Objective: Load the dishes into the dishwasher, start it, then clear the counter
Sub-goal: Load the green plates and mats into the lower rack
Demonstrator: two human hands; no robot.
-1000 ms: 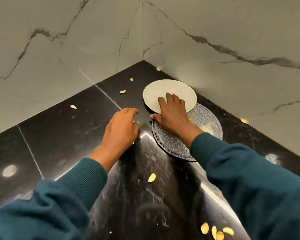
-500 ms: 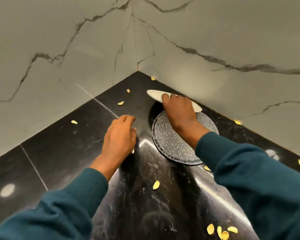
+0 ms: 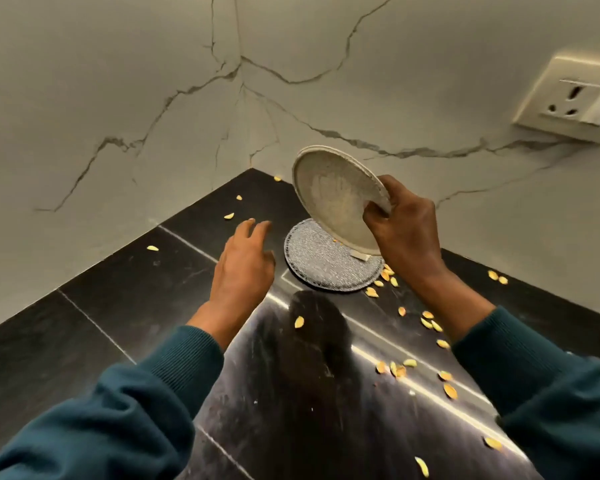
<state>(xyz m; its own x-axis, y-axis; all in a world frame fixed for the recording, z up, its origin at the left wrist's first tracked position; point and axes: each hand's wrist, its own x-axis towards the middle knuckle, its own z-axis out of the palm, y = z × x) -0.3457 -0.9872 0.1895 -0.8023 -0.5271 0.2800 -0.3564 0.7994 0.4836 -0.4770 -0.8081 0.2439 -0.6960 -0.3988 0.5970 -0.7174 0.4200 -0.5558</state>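
Observation:
My right hand [image 3: 406,226] grips a small white plate [image 3: 333,199] by its right rim and holds it tilted on edge above the counter, its soiled face turned toward me. Below it lies a round grey speckled plate [image 3: 319,268] flat on the black counter [image 3: 136,299] near the wall corner. My left hand [image 3: 243,268] hovers just left of the grey plate with fingers relaxed and spread, holding nothing.
Several yellow seed shells [image 3: 426,320] lie scattered over the counter, mostly right of the grey plate and near the front. Marble-patterned walls meet in a corner behind the plates. A wall socket [image 3: 572,102] sits at the upper right.
My right hand has lifted the white plate off the grey plate and tipped it up on edge. Shells have dropped beside the grey plate. My left hand has risen off the counter and opened.

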